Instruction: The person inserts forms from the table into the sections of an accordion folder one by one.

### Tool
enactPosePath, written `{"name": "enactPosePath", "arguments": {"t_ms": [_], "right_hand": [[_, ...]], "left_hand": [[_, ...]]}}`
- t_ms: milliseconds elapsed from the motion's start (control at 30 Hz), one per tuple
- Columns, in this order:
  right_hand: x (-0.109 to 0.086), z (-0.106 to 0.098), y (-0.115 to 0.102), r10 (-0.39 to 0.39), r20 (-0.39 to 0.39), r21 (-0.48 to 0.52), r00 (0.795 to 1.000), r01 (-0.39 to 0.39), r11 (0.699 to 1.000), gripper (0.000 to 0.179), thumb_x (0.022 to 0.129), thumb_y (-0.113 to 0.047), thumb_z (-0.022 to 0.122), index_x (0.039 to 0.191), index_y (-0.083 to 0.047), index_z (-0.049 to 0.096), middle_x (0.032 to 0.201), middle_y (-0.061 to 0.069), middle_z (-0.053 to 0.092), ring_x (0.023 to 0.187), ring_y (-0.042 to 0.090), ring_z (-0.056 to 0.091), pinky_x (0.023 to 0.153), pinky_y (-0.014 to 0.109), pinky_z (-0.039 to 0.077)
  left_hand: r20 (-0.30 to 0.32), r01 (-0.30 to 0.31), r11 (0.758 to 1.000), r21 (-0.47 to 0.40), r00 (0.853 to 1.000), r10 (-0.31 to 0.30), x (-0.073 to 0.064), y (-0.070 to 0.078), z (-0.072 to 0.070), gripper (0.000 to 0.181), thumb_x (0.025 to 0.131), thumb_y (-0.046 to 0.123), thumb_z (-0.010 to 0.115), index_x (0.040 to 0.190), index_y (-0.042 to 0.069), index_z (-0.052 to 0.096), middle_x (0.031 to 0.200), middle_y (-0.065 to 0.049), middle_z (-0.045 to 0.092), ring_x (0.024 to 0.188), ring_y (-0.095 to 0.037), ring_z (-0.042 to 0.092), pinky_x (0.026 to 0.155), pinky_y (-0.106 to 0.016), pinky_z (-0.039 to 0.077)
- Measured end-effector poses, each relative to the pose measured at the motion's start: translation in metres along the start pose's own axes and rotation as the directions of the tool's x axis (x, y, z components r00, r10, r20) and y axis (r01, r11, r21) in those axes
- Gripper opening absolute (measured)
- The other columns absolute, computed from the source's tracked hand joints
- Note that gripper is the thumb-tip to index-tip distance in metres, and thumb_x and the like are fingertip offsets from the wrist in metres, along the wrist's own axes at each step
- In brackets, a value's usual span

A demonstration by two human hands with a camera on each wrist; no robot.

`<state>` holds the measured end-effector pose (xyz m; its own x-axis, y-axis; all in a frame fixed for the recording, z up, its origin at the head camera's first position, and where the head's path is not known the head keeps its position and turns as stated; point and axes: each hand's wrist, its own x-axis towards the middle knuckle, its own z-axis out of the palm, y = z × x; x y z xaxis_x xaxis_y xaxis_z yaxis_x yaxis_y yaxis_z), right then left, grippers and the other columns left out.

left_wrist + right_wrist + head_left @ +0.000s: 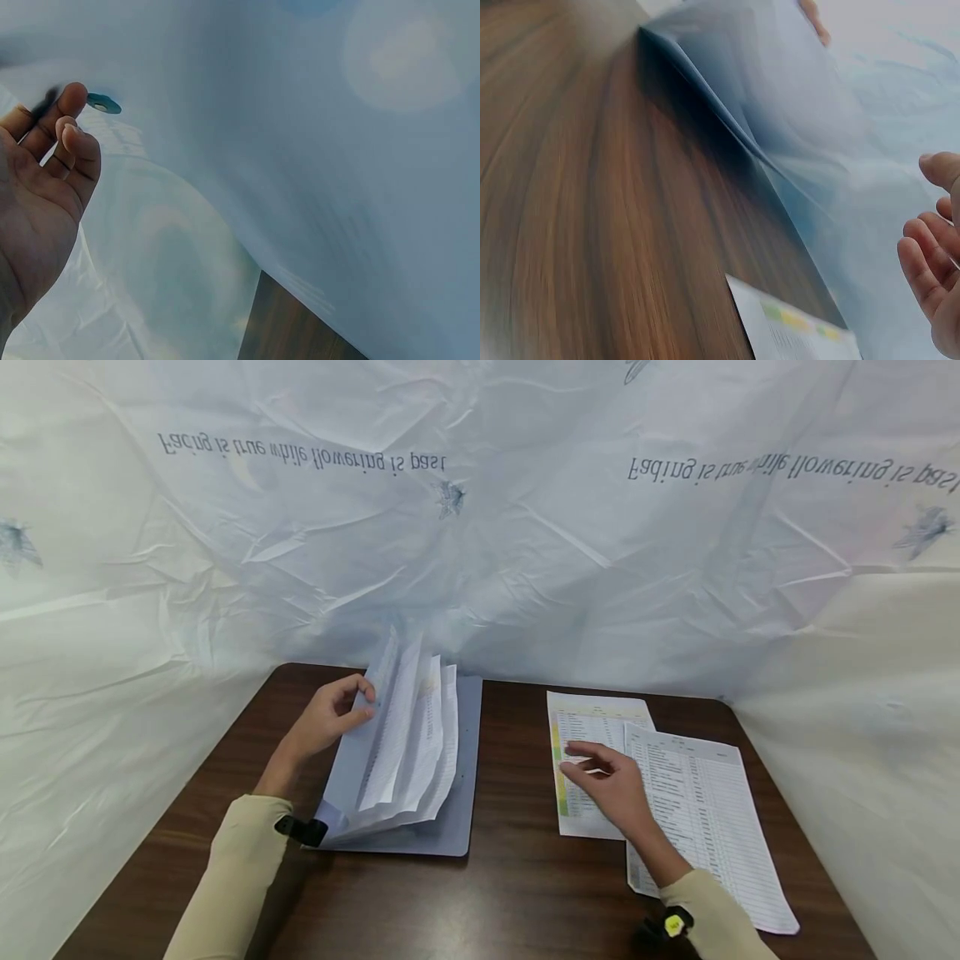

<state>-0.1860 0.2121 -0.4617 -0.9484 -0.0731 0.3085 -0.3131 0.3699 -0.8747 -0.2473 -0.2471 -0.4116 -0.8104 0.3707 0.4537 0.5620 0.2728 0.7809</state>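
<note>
A pale blue plastic folder (467, 760) lies on the table at left, its cover raised. Several printed sheets (427, 735) fan out inside it. My left hand (330, 714) is at the outer side of the raised cover, fingers loosely bent and thumb apart from the index finger. In the left wrist view its fingertips are right by a teal snap button (103, 103). My right hand (611, 781) hovers over a sheet with a coloured edge strip (585, 818), fingers curved and apart, holding nothing. Another printed list (712, 818) overlaps that sheet and lies partly under the right forearm.
The dark wooden table (510, 877) has rounded far corners. White plastic sheeting (525, 568) with printed words hangs behind it and along both sides. A dark band is on each wrist. A strip of bare wood separates the folder from the loose sheets.
</note>
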Motion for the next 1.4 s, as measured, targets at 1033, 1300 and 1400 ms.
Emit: {"name": "enactPosePath", "arguments": {"t_ms": [1033, 1300, 1400], "right_hand": [[-0.049, -0.140, 0.058, 0.297, -0.352, -0.451, 0.887, -0.439, 0.777, 0.069, 0.086, -0.047, 0.081, 0.136, -0.003, 0.063, 0.128, 0.024, 0.066, 0.104, 0.038, 0.066, 0.060, 0.020, 0.043], [-0.060, -0.164, 0.071, 0.382, -0.390, -0.458, 0.838, -0.536, 0.709, 0.072, 0.088, -0.045, 0.079, 0.140, 0.001, 0.058, 0.133, 0.028, 0.060, 0.112, 0.041, 0.059, 0.069, 0.032, 0.040], [-0.066, -0.173, 0.077, 0.388, -0.404, -0.469, 0.828, -0.552, 0.690, 0.074, 0.088, -0.045, 0.079, 0.139, 0.003, 0.058, 0.131, 0.030, 0.060, 0.111, 0.042, 0.059, 0.068, 0.030, 0.040]], "left_hand": [[-0.021, -0.008, 1.000, -0.020, 1.000, 0.008, -0.002, -0.004, -0.002, 0.011, 0.095, 0.000, 0.065, 0.103, 0.001, 0.058, 0.093, -0.009, 0.054, 0.063, -0.010, 0.041, 0.056, -0.028, 0.038], [-0.015, -0.002, 0.999, -0.032, 1.000, 0.002, -0.004, -0.004, -0.002, 0.011, 0.095, 0.000, 0.065, 0.104, 0.000, 0.057, 0.095, -0.010, 0.054, 0.067, -0.011, 0.045, 0.058, -0.027, 0.040], [-0.017, -0.002, 1.000, -0.029, 1.000, 0.002, -0.004, -0.004, -0.003, 0.012, 0.095, 0.001, 0.065, 0.104, 0.000, 0.057, 0.095, -0.011, 0.054, 0.069, -0.011, 0.049, 0.059, -0.027, 0.041]]}}
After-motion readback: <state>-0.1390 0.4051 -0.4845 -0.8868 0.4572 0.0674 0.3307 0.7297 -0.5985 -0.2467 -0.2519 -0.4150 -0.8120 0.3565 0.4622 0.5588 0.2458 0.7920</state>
